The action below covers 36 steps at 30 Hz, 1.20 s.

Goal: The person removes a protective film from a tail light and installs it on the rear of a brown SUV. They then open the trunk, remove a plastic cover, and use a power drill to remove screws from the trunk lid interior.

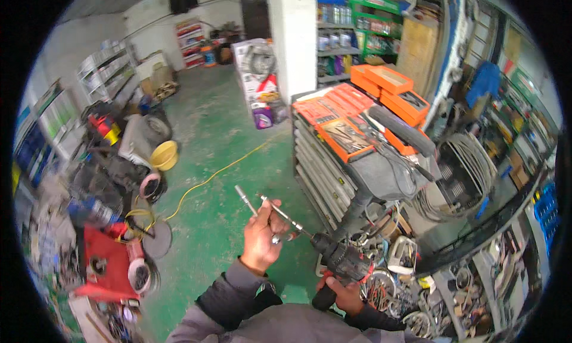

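My right hand is wrapped round the grip of a black and red cordless drill, whose chuck points up and left. In front of the chuck is a slim metal rod, roughly in line with it; a thin dark bit seems to join them. My left hand is closed on this rod and on a second silvery bar that sticks out past the fingers. A small shiny metal end shows below the fingers. The exact kind of these metal pieces is too small to tell.
Right of my hands stands a grey tool chest with orange trays of tools on top. Cluttered parts and tools lie below it. A yellow cable crosses the green floor. At left are a red metal piece and yellow basin.
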Each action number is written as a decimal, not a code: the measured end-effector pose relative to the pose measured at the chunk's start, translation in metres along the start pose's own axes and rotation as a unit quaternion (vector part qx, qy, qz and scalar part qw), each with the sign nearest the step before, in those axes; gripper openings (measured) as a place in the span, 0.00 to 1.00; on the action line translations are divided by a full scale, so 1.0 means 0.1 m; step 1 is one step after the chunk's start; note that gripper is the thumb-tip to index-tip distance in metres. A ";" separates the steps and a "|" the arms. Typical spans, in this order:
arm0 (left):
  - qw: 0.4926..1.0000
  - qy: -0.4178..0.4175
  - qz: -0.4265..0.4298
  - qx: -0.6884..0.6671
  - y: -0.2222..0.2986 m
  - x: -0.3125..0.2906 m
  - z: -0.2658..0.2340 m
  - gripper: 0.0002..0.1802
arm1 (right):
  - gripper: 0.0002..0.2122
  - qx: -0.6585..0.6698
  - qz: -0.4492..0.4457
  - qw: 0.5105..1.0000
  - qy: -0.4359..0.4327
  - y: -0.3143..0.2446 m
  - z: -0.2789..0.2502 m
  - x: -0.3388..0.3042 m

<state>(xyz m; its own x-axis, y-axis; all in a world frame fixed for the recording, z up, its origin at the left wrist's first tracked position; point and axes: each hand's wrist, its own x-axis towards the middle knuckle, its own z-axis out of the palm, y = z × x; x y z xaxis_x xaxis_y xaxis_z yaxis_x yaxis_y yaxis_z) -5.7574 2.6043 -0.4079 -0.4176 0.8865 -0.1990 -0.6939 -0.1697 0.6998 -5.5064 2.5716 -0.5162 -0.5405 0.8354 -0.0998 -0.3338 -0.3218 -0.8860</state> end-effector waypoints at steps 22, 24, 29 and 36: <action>0.914 -0.249 -0.103 0.305 -1.07 4.58 1.07 0.12 | 0.18 0.072 -0.113 0.900 0.415 -0.39 -0.02 1.52; 0.933 -0.147 -0.289 0.154 -0.93 4.43 1.17 0.13 | 0.19 0.048 -0.123 0.890 0.436 -0.37 0.09 1.66; 0.869 -0.153 -0.471 0.009 -0.55 4.11 1.01 0.20 | 0.14 0.032 -0.162 0.885 0.435 -0.29 0.56 1.89; 0.755 -0.249 -0.605 0.038 -0.36 3.66 0.67 0.24 | 0.24 -0.151 -0.186 0.864 0.443 -0.29 1.17 2.20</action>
<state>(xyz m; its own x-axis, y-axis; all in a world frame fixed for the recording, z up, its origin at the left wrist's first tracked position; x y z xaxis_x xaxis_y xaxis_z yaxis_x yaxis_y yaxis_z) -5.8461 2.9640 -0.4597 0.7813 0.4270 -0.4552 -0.3466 0.9034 0.2527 -5.7060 2.7128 -0.4590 0.4088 0.9121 0.0291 -0.0681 0.0623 -0.9957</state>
